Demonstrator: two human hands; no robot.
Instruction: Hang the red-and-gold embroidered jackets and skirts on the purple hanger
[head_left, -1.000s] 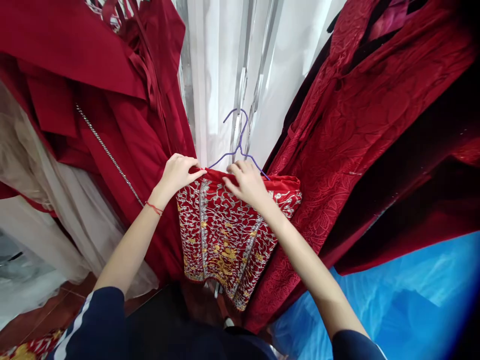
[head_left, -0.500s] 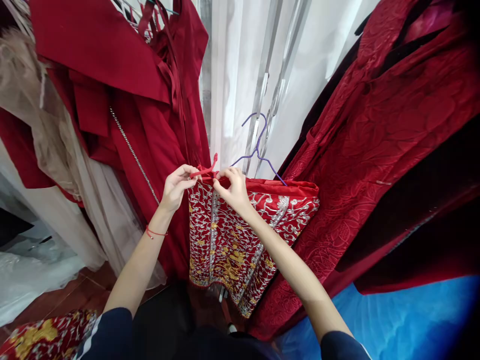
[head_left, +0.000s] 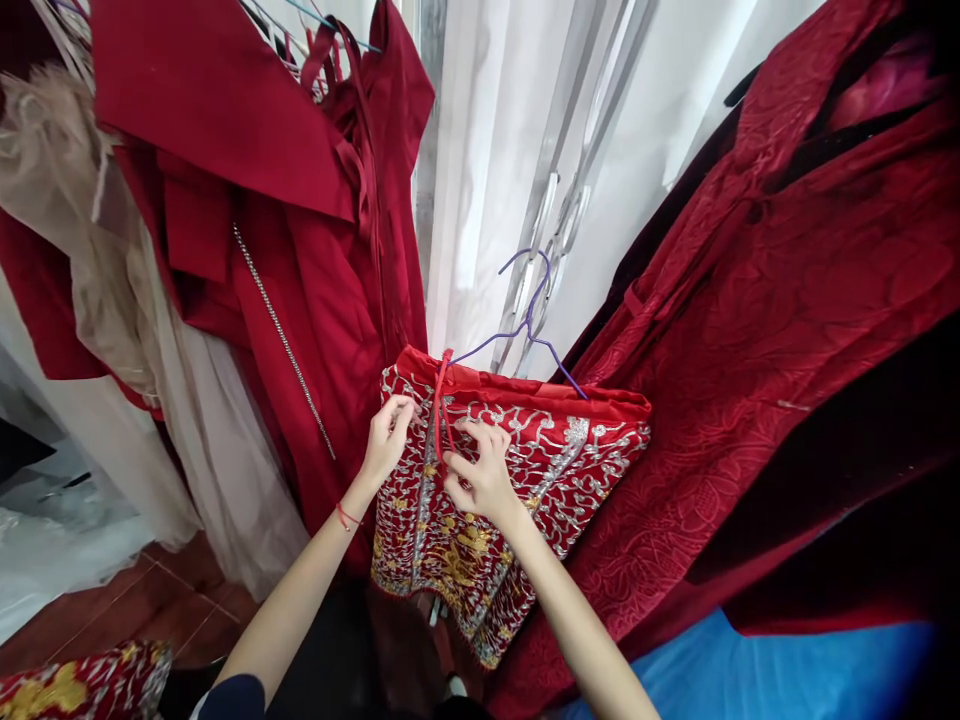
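The flared, silver-embroidered red cloth garment (head_left: 469,540) seems soft, weighty; best held by its red fabric top band (head_left: 525,387). Left hand (head_left: 387,442) and right hand (head_left: 482,478): grip closure unclear.

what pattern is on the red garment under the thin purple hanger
The red garment shows silvery, branching lines and golden motifs, seen best in the head view.

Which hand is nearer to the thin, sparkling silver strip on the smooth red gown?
Left. The left hand is right of the silver strip, near its lower end, not touching; the right hand is farther right, over the red, silver-embroidered garment.
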